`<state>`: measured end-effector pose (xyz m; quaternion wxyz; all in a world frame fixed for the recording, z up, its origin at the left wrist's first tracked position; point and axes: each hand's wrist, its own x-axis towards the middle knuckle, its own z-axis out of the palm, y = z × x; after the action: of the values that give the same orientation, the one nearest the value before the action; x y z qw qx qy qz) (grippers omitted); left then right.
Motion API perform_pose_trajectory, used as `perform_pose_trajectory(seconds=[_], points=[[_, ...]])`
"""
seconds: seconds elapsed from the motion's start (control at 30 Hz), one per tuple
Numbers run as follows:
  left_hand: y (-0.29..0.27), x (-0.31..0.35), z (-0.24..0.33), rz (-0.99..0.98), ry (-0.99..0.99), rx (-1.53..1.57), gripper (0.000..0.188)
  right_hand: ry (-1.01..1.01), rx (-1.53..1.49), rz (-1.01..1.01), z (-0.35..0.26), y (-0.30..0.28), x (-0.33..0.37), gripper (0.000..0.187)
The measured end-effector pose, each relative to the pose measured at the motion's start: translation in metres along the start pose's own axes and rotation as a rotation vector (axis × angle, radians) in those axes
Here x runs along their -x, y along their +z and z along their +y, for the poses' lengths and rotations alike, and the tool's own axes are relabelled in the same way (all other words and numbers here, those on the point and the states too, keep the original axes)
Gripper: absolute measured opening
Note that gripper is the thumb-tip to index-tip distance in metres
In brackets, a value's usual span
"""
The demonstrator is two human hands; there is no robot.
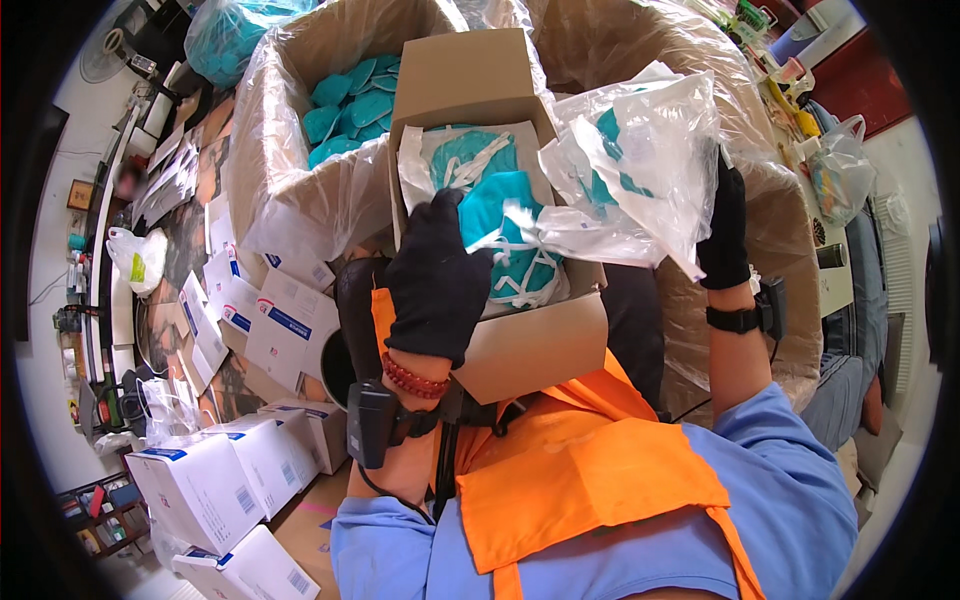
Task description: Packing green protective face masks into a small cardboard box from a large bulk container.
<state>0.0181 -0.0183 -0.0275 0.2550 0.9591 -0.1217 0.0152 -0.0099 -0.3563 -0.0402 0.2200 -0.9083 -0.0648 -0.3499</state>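
My left hand, in a black glove, has its fingers curled on a teal face mask with white straps. That mask lies over the open brown cardboard box in front of me. More teal masks in plastic wrapping rest in the box's far part. My right hand, also black-gloved, grips the right edge of a clear plastic bag held above the box's right side. Something teal shows through the bag. The right fingertips are partly hidden behind the plastic.
A plastic-lined carton at the far left holds several teal pieces. Another lined carton stands to the right. Flat white cartons and upright white boxes lie at my left. A teal-filled bag sits far left.
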Motion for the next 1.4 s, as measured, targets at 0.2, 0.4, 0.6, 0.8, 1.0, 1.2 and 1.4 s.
perform_pose_trajectory(seconds=[0.2,0.4,0.6,0.8,1.0,1.2,1.4], points=[[-0.023,0.002,0.031,0.183,0.286,0.808,0.025,-0.043,0.171,-0.023,-0.001,0.011,0.01,0.04],[0.031,0.014,0.024,0.299,0.45,0.49,0.04,0.536,-0.729,0.032,-0.048,0.029,-0.001,0.024],[0.039,0.022,0.021,-0.154,-0.091,1.355,0.025,0.697,-0.563,-0.058,-0.075,0.028,-0.002,0.03],[0.067,0.031,0.008,-0.328,-0.426,1.821,0.03,0.286,-0.213,-0.149,-0.104,0.006,-0.006,0.024],[0.081,0.056,-0.011,-0.129,0.194,1.004,0.036,0.41,-0.275,0.054,-0.09,0.014,-0.002,0.024],[0.032,0.027,0.04,-0.029,0.361,0.993,0.029,0.519,-0.592,0.109,-0.06,0.024,0.009,0.033],[0.024,0.009,0.034,0.213,0.011,0.997,0.032,0.271,-0.352,0.115,-0.043,0.026,0.02,0.033]])
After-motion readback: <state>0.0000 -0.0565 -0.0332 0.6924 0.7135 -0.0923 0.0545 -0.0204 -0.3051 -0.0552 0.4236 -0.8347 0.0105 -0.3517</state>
